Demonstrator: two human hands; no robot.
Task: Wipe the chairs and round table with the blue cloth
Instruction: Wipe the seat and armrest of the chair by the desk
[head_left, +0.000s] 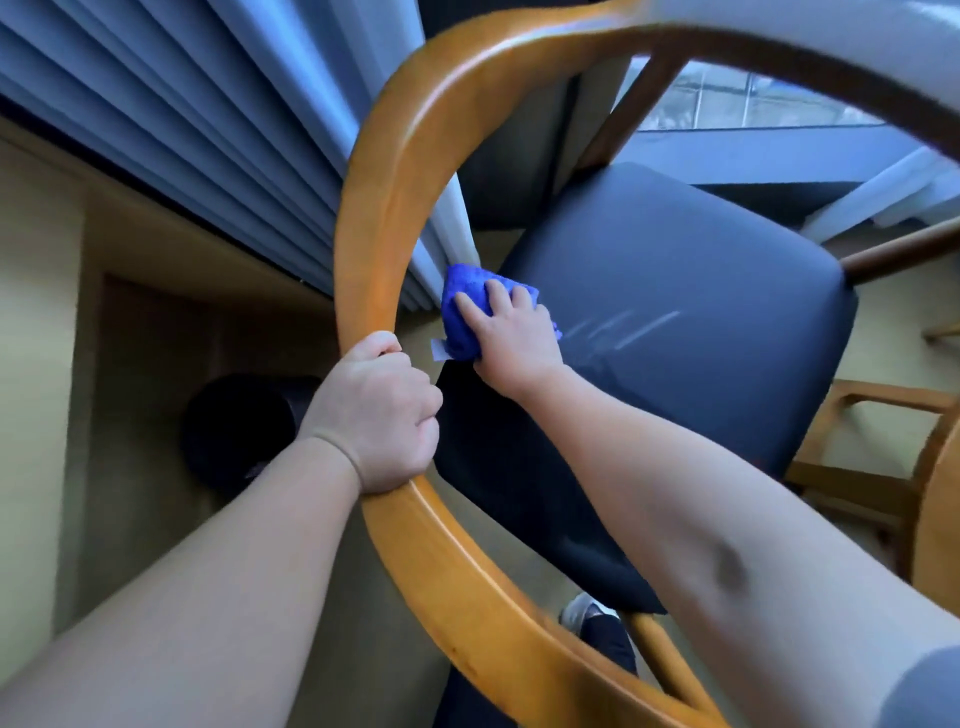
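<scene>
A wooden chair with a curved honey-coloured backrest rail (379, 156) and a dark blue padded seat (675, 312) fills the view from above. My left hand (382, 410) grips the curved rail, fingers wrapped round it. My right hand (511, 332) reaches through the rail's loop and presses the bunched blue cloth (465, 312) onto the seat's rear left corner, fingers spread over it. Faint streaks show on the seat just right of the cloth. The round table's wooden edge (935, 545) shows at the far right.
Grey-blue pleated curtains (208, 119) hang close behind the chair on the left. A second wooden chair frame (883, 415) stands at the right. A dark round object (244, 426) sits on the beige floor at left. A shoe (579, 613) shows below the seat.
</scene>
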